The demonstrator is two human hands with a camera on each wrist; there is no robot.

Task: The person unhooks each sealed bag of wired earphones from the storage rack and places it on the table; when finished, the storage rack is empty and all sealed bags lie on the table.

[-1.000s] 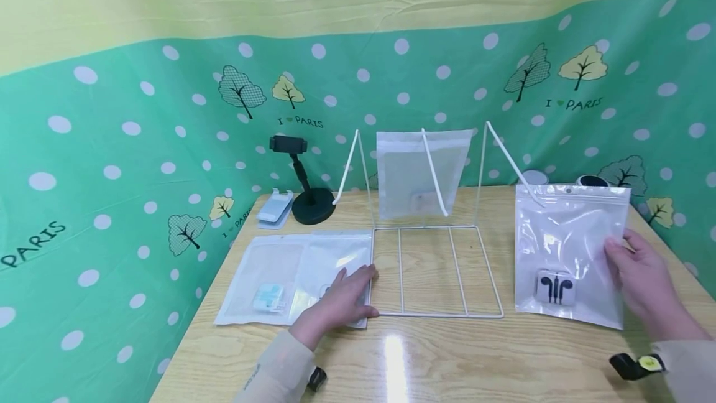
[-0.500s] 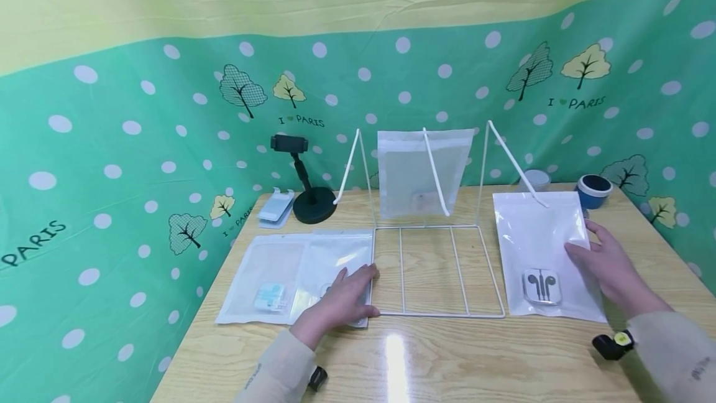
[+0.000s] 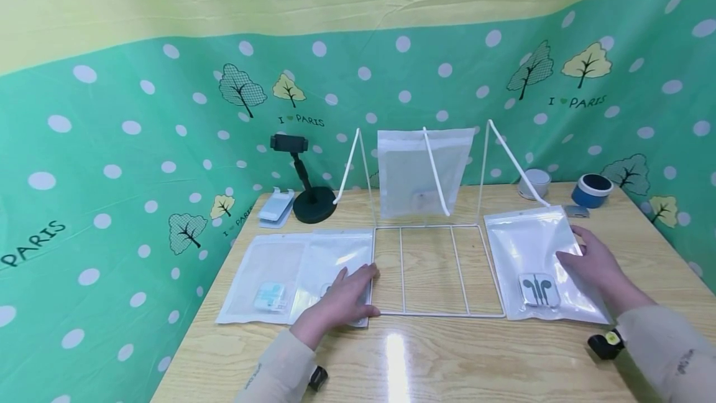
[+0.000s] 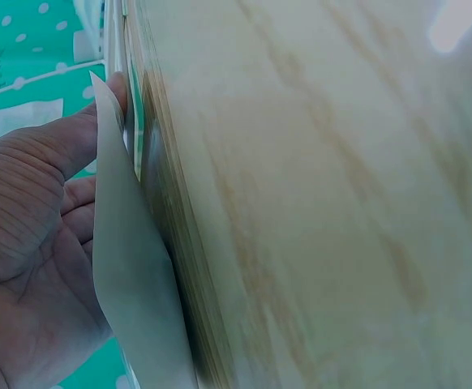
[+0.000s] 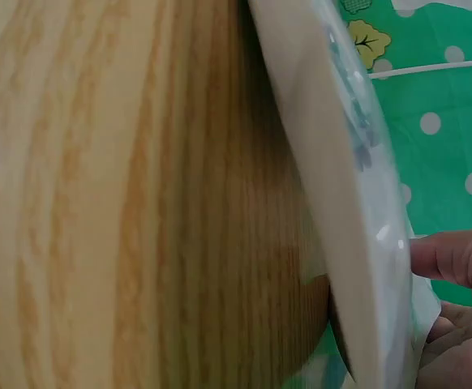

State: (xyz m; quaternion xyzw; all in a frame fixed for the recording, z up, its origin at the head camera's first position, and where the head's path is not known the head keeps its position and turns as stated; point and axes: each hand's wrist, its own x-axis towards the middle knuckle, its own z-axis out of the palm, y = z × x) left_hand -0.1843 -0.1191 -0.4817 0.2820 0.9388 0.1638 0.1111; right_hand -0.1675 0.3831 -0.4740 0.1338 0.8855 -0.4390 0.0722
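Observation:
My right hand (image 3: 595, 266) pinches the right edge of a white zip bag (image 3: 531, 238), thumb on its front. A square earphone case (image 3: 539, 290) shows through the bag's front. This bag lies low over the table at the right side of a white wire rack (image 3: 439, 314); in the right wrist view its edge (image 5: 325, 146) stands close to the wood. My left hand (image 3: 341, 300) rests, fingers spread, over a second zip bag (image 3: 341, 252), its fingertips and thumb at the rack's left front corner. A third bag (image 3: 425, 170) hangs on the rack's middle prong.
Left of my left hand lies another zip bag (image 3: 252, 278) with a light-blue item. A black phone stand (image 3: 313, 204) and a pale blue holder (image 3: 276, 207) are at the back left. A blue jar (image 3: 592, 191) and a clear cup (image 3: 534, 184) stand back right.
My right hand has brought the earphone bag left and lowered it toward the table beside the rack, uncovering the jar and cup behind. My left hand has stayed in place.

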